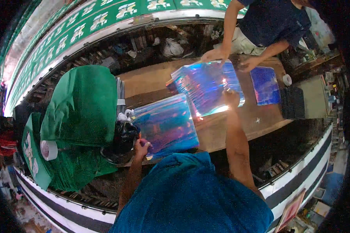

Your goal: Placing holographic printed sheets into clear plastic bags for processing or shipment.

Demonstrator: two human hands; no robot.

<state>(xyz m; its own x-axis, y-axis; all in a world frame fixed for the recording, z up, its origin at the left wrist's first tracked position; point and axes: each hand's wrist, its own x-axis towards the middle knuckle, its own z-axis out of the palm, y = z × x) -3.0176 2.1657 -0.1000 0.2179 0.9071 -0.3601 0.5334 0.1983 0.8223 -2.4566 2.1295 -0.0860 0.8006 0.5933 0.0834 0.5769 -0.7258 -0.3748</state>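
A near stack of shiny holographic sheets (pixel 166 125) lies before me on the brown work table (pixel 213 132). At its lower left corner is my left hand (pixel 142 149), thumb and fingers bent at the edge; whether they pinch a sheet is unclear. Farther off, a second, fanned stack of holographic sheets (pixel 207 84) partly adjoins the first. My right hand (pixel 232 98), blurred, reaches over its near right part, and its grip cannot be made out. Across the table, a co-worker's hands (pixel 217 54) are at the far edge of that second stack.
Green sheets (pixel 81 104) are heaped at left, with a white tape roll (pixel 49 150) and a black plastic bag (pixel 124 141) beside them. To the right lie a blue-violet holographic stack (pixel 265 86), another tape roll (pixel 287 79) and a dark stack (pixel 292 102).
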